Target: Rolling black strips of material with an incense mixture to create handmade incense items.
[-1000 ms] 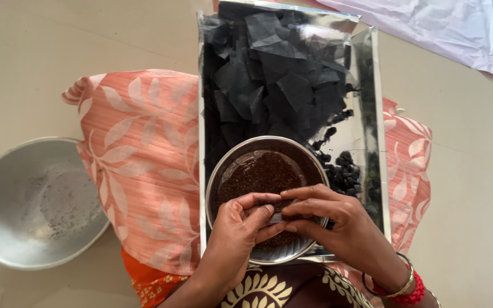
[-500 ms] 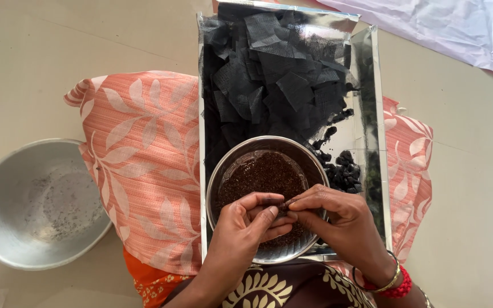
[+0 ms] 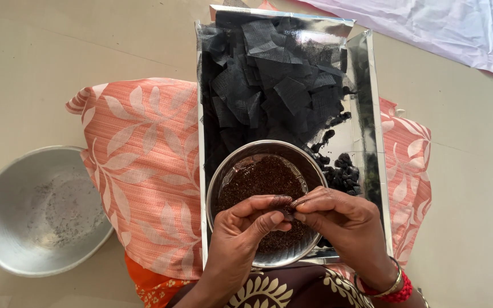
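Both our hands meet over the near half of a round steel bowl [image 3: 223, 177] filled with dark brown granular stuff [image 3: 261, 182], seeds or coarse powder, can't tell which. Left hand [image 3: 245, 225] and right hand [image 3: 338, 217] are pinched narrow, fingertips touching each other around a small dark bit [image 3: 288, 214] held between them; it's mostly hidden by the fingers, so we can't tell what it is. Right wrist has a red bangle [image 3: 397, 294] and a metal one beside it. The bowl sits at the near end of a long rectangular mirror-finish steel tray [image 3: 372, 114]. Far end of the tray is piled with cut squares of black net fabric [image 3: 275, 85], overlapping loosely. Just right of the bowl, inside the tray, a small heap of black knotted bundles [image 3: 340, 171], touching or nearly touching the bowl rim. Tray rests on an orange cloth with pale leaf print [image 3: 138, 171] that shows on both sides of it. Well left, on the beige floor [image 3: 58, 57], a wide dull aluminium basin [image 3: 41, 211] with grey dust and dark specks inside. Top right corner: pale lilac sheet [image 3: 452, 28] on the floor. No packages, labels or signs visible.
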